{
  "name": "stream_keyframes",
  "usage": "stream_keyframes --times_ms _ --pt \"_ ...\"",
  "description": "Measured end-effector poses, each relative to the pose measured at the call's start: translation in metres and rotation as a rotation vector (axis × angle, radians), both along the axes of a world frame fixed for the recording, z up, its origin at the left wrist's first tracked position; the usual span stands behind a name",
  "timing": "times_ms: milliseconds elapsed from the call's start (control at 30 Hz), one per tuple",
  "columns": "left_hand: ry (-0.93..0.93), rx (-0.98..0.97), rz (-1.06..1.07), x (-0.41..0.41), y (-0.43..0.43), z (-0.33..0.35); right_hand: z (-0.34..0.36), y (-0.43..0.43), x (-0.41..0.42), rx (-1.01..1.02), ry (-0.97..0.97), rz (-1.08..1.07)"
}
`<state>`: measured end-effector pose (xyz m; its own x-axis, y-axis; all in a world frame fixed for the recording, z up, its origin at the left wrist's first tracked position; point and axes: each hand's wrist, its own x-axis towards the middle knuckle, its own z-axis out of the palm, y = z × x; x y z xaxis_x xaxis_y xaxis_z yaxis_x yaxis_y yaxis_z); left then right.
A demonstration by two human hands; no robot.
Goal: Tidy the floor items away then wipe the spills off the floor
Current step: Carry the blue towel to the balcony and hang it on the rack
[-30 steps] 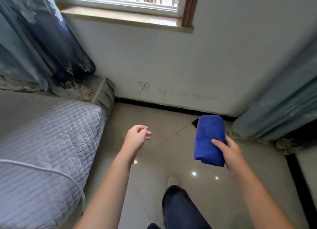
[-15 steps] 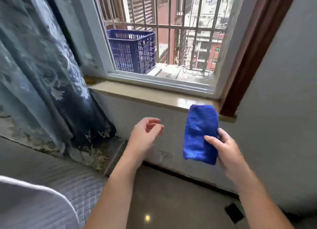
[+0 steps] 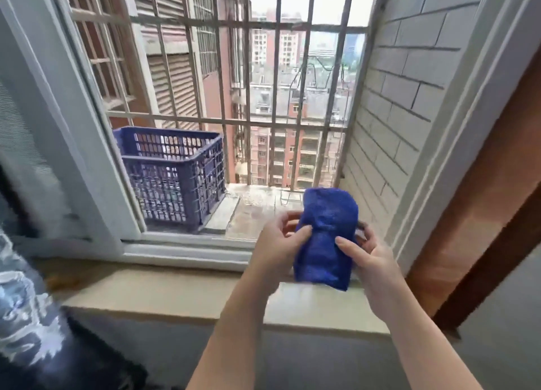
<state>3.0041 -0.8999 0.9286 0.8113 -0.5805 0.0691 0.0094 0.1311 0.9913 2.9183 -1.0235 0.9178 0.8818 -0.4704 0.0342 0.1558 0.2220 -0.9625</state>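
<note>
Both hands are on the cloth here, held up in front of the open window, over the sill. Left hand has its thumb pressed on the near face of the cloth at its left edge, with the fingers curled round behind, so that grip is closed on the fabric. Right hand does the same from the other side: thumb flat on the front, fingers wrapped behind the right edge (you can just see a couple of fingertips poking out). Both grips are narrow, pinching the cloth and nothing else.

The cloth is blue, folded into a thick pad, long axis pretty much vertical, rounded top end pointing up toward the window bars, bottom edge hanging just above the sill. It's a bit bunched in the middle where the thumbs squeeze.

A blue crate sits outside on the ledge, to the left, well apart from the hands.
</note>
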Motion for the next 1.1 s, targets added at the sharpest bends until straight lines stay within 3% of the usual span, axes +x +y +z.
stream_keyframes --times_ms 167,433,700,867,1100 --pt "0.281 -0.240 -0.156 0.047 -0.023 -0.001 0.004 -0.025 0.044 0.002 -0.039 -0.059" --pt "0.082 -0.168 0.033 0.098 -0.070 -0.001 -0.007 -0.068 0.110 0.252 -0.092 0.060" --pt "-0.182 0.009 0.081 0.160 -0.081 0.025 -0.003 -0.105 0.155 -0.069 -0.041 -0.029" --pt "-0.306 0.051 -0.087 0.184 -0.081 0.042 0.014 -0.098 0.174 -0.516 -0.031 -0.019" --pt "-0.313 -0.034 -0.165 0.208 -0.076 0.055 0.036 -0.083 0.197 -0.627 -0.032 0.104"
